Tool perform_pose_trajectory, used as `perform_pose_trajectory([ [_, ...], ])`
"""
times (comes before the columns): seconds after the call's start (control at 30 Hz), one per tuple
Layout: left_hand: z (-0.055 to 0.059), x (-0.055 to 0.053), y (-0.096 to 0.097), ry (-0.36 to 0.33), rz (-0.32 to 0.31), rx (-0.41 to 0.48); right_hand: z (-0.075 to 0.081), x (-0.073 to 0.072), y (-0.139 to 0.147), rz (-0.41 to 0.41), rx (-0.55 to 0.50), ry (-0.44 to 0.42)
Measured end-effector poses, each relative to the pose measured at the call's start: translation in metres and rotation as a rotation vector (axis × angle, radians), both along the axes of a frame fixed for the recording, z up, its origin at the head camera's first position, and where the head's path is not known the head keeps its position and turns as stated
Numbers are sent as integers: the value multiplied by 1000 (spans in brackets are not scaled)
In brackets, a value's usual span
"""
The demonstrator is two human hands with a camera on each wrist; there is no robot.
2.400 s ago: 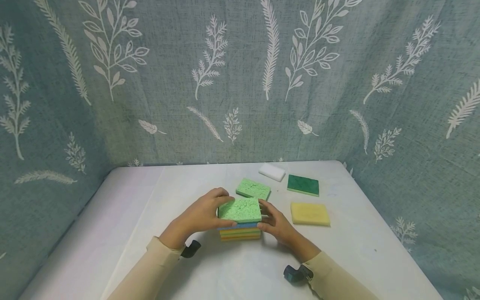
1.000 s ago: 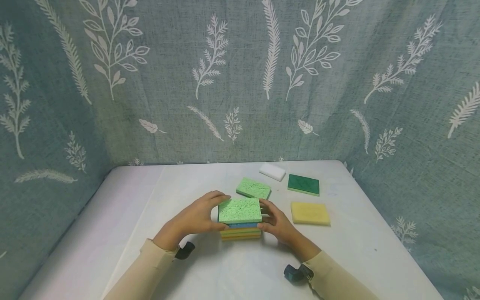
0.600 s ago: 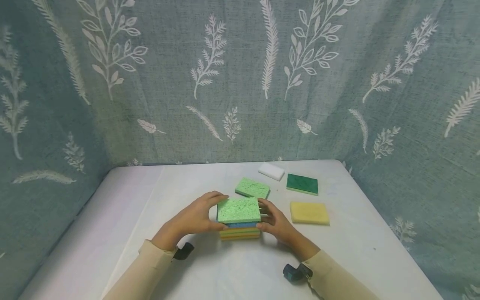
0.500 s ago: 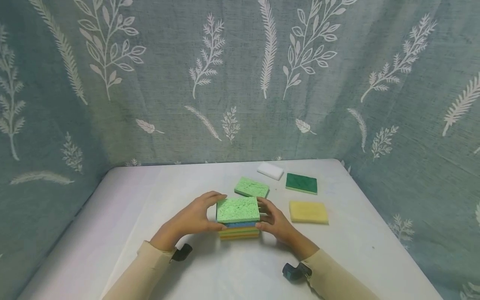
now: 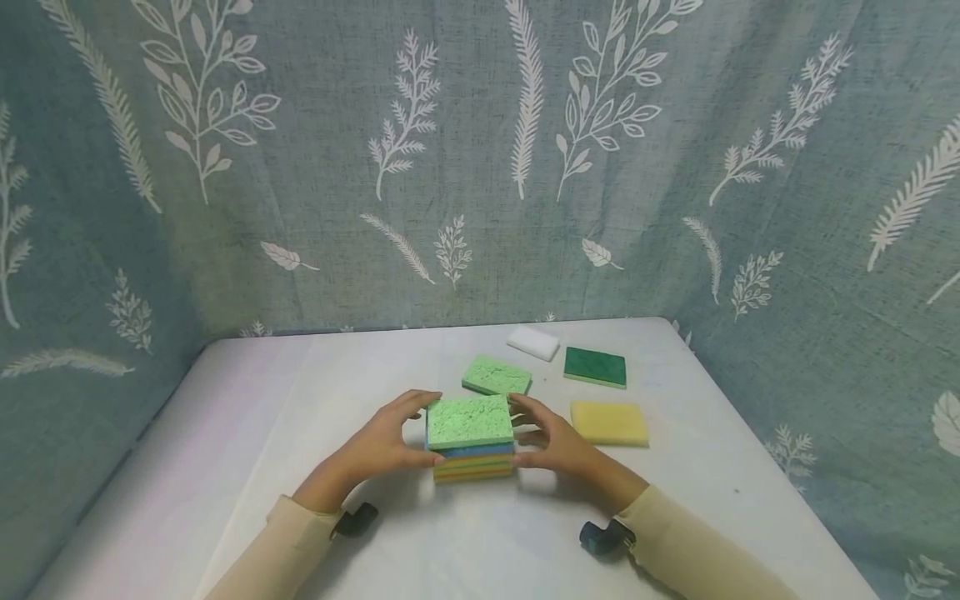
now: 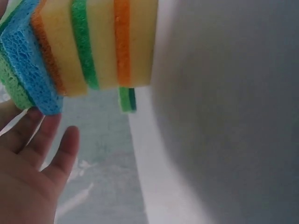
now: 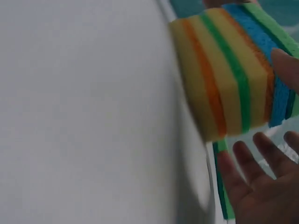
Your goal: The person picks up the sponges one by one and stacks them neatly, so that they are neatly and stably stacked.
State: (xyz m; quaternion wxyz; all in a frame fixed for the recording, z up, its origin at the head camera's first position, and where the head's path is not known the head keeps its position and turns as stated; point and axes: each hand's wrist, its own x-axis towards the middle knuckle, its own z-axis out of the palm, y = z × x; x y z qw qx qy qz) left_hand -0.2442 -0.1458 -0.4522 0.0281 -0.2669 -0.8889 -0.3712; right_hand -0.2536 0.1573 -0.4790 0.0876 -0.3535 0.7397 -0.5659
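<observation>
A stack of several sponges stands on the white table, its layers roughly lined up. On top lies a light green sponge (image 5: 469, 421), over a blue sponge (image 6: 29, 51) and yellow layers banded with orange and green. The left hand (image 5: 375, 448) is at the stack's left side, fingers spread loosely; its fingertips are at the blue sponge's edge in the left wrist view. At the right side is the right hand (image 5: 558, 452), thumb against or very near the upper layers. Its other fingers (image 7: 243, 161) stand apart from the stack in the right wrist view.
Behind the stack lies another light green sponge (image 5: 497, 376). Farther back are a white sponge (image 5: 533, 342) and a dark green scouring sponge (image 5: 595, 367), with a yellow sponge (image 5: 609, 423) to the right. A patterned curtain (image 5: 480, 167) encloses the table (image 5: 247, 417).
The left hand has drawn back leftward from the top sponge, and the right hand has eased slightly outward. The stack stays in place; the head view has shifted a little.
</observation>
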Motion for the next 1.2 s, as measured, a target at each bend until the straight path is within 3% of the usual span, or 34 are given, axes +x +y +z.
perform_pose_trajectory([
  [0.17,-6,0,-1,-23,-2,123,-6,-8,20,-51,192,127],
  [0.4,-8,3,-2,-63,39,234,5,-13,53,-93,451,357],
  [0.57,3,13,4,-105,19,281,19,-17,77,-157,531,472],
  [0.77,19,24,8,-92,33,276,32,-21,100,-205,648,513],
  [0.93,20,24,7,-78,34,275,31,-21,122,-269,815,477],
  [1.2,18,24,7,-93,40,268,26,-20,145,-304,928,395],
])
